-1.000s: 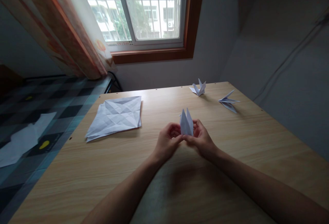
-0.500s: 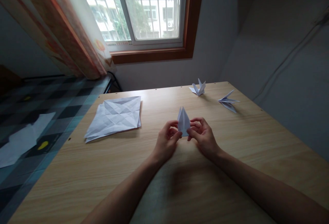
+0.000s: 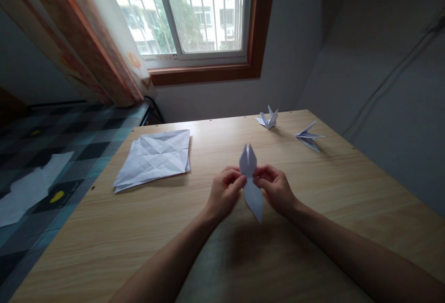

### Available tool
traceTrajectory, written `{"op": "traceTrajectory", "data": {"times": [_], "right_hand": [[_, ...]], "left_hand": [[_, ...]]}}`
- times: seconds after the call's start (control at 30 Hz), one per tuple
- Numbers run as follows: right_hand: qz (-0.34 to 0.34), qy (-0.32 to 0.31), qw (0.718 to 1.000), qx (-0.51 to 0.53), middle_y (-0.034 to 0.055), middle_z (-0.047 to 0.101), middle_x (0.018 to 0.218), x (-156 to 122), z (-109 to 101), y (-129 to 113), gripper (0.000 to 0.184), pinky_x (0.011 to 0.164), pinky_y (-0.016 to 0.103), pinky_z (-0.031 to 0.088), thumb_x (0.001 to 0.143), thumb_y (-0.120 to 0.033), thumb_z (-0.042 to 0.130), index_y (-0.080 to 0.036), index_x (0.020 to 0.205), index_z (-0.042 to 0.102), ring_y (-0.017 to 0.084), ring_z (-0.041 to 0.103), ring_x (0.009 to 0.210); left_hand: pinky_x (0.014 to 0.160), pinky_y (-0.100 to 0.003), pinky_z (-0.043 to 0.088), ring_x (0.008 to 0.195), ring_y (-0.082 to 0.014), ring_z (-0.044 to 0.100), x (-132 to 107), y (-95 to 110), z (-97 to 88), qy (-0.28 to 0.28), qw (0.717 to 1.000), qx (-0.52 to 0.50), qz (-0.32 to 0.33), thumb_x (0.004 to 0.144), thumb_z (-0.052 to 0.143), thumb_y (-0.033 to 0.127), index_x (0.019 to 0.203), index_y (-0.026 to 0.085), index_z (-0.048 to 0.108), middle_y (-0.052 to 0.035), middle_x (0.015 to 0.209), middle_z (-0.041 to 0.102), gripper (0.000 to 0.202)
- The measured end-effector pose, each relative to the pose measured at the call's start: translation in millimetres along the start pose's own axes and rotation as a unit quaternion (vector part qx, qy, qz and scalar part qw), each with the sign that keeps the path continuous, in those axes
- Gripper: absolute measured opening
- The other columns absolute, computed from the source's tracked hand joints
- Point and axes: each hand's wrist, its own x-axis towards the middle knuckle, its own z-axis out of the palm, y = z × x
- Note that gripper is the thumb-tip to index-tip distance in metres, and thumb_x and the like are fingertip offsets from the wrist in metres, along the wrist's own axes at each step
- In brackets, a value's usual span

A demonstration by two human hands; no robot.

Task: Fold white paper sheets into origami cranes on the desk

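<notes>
A piece of folded white paper [image 3: 248,166] is held up between my two hands over the middle of the table. Its top ends in two narrow points with a slit between them, and a single pointed flap hangs down toward me. My left hand [image 3: 227,189] pinches its left edge at the middle, thumb in front. On the opposite edge, my right hand [image 3: 274,186] grips it the same way, fingers closed. The fingertips behind the paper are partly hidden.
Creased white paper sheets [image 3: 155,157] lie stacked on the left of the wooden table [image 3: 139,243]. Toward the back right stand two folded paper figures, one upright [image 3: 268,120] and one on its side [image 3: 308,137]. More white paper [image 3: 31,185] rests on the checked cloth [image 3: 104,124].
A pointed flap of the folded paper has come down toward me, below my fingers. Both hands stay in nearly the same place, still pinching the sides.
</notes>
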Motion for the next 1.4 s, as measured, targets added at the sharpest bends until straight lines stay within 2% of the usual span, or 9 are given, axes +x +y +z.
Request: {"op": "traceTrajectory", "data": {"times": [0.1,0.27,0.43,0.53,0.7,0.8,1.0,1.13,1.4], "right_hand": [[-0.013,0.019,1.000,0.003,-0.0012,0.067,0.078,1,1,2,0.024,0.070,0.028,0.052,0.064,-0.023,0.082,-0.022,0.079,0.062,0.016,0.064,0.075],[-0.036,0.031,0.999,0.025,-0.0024,0.068,0.084,0,5,3,0.039,0.073,0.031,0.055,0.065,-0.023,0.083,-0.026,0.092,0.055,0.016,0.068,0.075],[-0.078,0.053,0.995,-0.022,-0.0001,0.068,0.083,-6,7,0,0.025,0.071,0.034,0.056,0.073,-0.030,0.079,-0.025,0.086,0.059,0.019,0.068,0.077],[-0.119,0.038,0.989,-0.082,0.0028,0.067,0.089,-9,6,-3,0.015,0.073,0.035,0.056,0.077,-0.031,0.076,-0.024,0.078,0.063,0.020,0.065,0.083],[-0.210,0.034,0.948,-0.236,0.0035,0.059,0.087,-9,4,-11,0.007,0.067,0.032,0.050,0.078,-0.028,0.075,-0.025,0.076,0.069,0.020,0.058,0.082],[-0.231,0.030,0.934,-0.271,0.0037,0.060,0.088,-10,3,-14,0.003,0.072,0.035,0.049,0.082,-0.028,0.071,-0.026,0.079,0.070,0.021,0.057,0.083],[-0.265,0.009,0.925,-0.273,0.0020,0.066,0.083,-13,4,-16,0.006,0.076,0.036,0.046,0.087,-0.024,0.064,-0.026,0.082,0.067,0.022,0.059,0.082],[-0.251,-0.007,0.928,-0.273,-0.0001,0.060,0.073,-12,4,-15,0.013,0.068,0.032,0.044,0.087,-0.025,0.064,-0.023,0.074,0.062,0.019,0.055,0.072],[-0.250,-0.036,0.927,-0.277,0.0000,0.058,0.076,-12,3,-13,0.012,0.069,0.031,0.043,0.090,-0.023,0.060,-0.022,0.078,0.062,0.017,0.054,0.075]], "left_hand": [[0.066,-0.025,0.047,0.070,-0.0135,0.059,-1,-6,4.9,0.038,0.999,0.000,-0.019,0.074,0.071,0.023,0.080,0.016,0.065,-0.0030,0.080,0.064,0.011],[0.065,-0.024,0.049,0.066,-0.0109,0.058,-4,-7,8.7,0.066,0.998,-0.011,0.005,0.072,0.073,0.018,0.110,0.023,0.056,0.0003,0.086,0.065,0.041],[0.070,-0.025,0.048,0.071,-0.0133,0.059,-7,0,7.9,0.060,0.985,0.137,0.091,0.080,0.065,0.017,0.092,0.021,0.064,-0.0010,0.081,0.065,0.013],[0.073,-0.028,0.048,0.077,-0.0160,0.061,-9,2,7.5,0.049,0.981,0.154,0.109,0.084,0.061,0.019,0.090,0.020,0.065,-0.0035,0.085,0.067,0.007],[0.073,-0.028,0.050,0.077,-0.0146,0.061,-11,-3,8.8,0.057,0.981,0.139,0.119,0.083,0.064,0.018,0.120,0.023,0.056,-0.0035,0.095,0.067,0.038],[0.074,-0.028,0.050,0.082,-0.0151,0.061,-11,-3,8.4,0.061,0.968,0.170,0.174,0.082,0.065,0.016,0.134,0.027,0.045,-0.0061,0.107,0.062,0.056],[0.089,-0.040,0.049,0.111,-0.0253,0.054,-9,6,4.0,0.062,0.920,0.304,0.242,0.083,0.064,0.016,0.109,0.024,0.062,-0.0105,0.125,0.052,0.028],[0.094,-0.045,0.049,0.122,-0.0293,0.049,-8,9,2.2,0.110,0.888,0.323,0.307,0.079,0.070,0.018,0.130,0.024,0.048,-0.0139,0.133,0.046,0.056],[0.085,-0.041,0.054,0.109,-0.0236,0.057,-10,12,3.6,0.115,0.876,0.282,0.375,0.081,0.066,0.011,0.119,0.024,0.048,-0.0109,0.121,0.054,0.044]]}}
